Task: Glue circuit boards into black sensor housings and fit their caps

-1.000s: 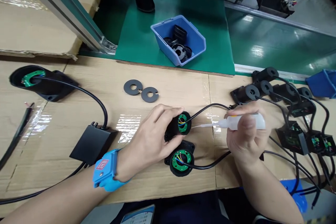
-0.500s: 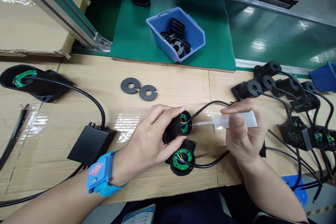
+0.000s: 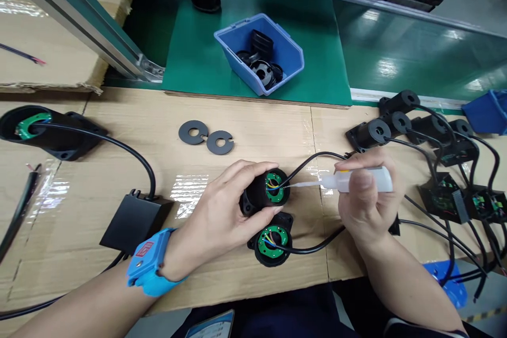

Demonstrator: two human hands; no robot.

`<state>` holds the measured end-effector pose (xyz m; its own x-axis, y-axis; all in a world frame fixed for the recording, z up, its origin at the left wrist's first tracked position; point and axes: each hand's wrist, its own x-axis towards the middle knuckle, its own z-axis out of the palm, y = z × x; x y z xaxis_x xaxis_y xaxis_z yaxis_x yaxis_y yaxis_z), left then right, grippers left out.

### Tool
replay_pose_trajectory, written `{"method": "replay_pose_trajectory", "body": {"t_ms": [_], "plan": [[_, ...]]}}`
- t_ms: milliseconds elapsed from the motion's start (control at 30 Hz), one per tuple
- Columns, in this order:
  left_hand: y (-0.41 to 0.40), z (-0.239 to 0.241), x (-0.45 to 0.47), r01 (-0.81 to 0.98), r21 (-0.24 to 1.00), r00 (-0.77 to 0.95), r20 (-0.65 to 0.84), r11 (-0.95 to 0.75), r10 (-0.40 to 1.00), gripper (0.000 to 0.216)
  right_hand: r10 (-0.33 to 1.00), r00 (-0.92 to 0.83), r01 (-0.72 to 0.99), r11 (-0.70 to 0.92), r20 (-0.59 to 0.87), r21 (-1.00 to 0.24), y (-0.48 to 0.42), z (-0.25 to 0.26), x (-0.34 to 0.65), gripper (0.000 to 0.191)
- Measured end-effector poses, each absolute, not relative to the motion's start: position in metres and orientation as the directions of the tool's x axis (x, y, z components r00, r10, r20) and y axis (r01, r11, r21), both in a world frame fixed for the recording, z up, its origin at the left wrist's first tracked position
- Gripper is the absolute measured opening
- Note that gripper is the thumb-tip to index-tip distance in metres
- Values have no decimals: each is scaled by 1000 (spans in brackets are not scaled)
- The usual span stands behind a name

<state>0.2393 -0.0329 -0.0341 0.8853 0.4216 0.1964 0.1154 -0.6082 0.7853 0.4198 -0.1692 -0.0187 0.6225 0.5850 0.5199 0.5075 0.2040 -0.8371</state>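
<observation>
My left hand (image 3: 222, 206), with a blue wrist strap (image 3: 148, 264) behind it, is closed around a black cylindrical housing (image 3: 255, 190). The housing is tilted, its open end facing right and showing a green circuit board (image 3: 274, 196) with coloured wires and a black cable. In my right hand (image 3: 366, 195) is a white glue bottle (image 3: 356, 179), squeezed between thumb and fingers. Its thin nozzle (image 3: 303, 184) points left, the tip at the rim of the housing's opening. Just below, a second black housing (image 3: 270, 261) with a green board lies face up on the bench.
Two grey slotted discs (image 3: 193, 132) lie beyond my left hand. A blue bin (image 3: 237, 66) of black parts stands on a green board (image 3: 317, 63). At left are a larger housing (image 3: 75, 129) and a black box (image 3: 130, 222); several cabled housings (image 3: 372, 133) crowd the right.
My left hand has turned the housing slightly, so its circuit board faces me more. The nozzle tip stays at the opening. The whole view has shifted a little.
</observation>
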Motion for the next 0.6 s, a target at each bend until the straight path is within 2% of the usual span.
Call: {"method": "replay_pose_trajectory", "body": {"t_ms": [67,167,333,600], "plan": [[-32,-35,240,107,802,894,182,-588,410,50,570,670,398,265,475,-878,-168,-21,419,21],[-33,-39,242,106,870,909,112,-482,401,50,610,697,282,252,378,-926,-167,-23,417,19],[-39,-43,241,140,952,909,-14,-274,417,55,689,647,286,178,327,-941,-163,-21,411,16],[-42,-45,241,128,971,904,-30,-202,427,56,685,656,310,138,316,-941,-160,-15,406,25]]}}
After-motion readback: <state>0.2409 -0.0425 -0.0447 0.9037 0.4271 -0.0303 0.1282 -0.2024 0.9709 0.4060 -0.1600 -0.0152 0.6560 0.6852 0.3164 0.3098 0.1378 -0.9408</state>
